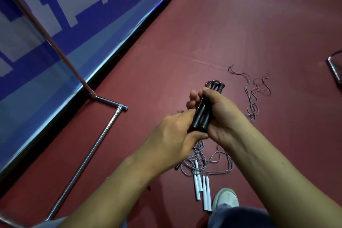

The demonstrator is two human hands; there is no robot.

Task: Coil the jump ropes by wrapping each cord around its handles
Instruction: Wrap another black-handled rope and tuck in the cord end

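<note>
Dark red floor [240, 24]: four white handles [206, 194] side by side, tangled grey cords [252, 115], metal stand base [87, 159], shoe [225, 198].

1 wide-angle camera, worn on the person's head, looks forward and steeply down at a dark red floor [240, 24]. Both forearms enter from the bottom edge; the left hand [175, 135] and right hand [224, 114] grip the black handles [201, 114] close to the lens at centre frame. A blue banner [55, 24] fills the upper left; a shoe [224, 198] sits near the bottom edge.
</note>
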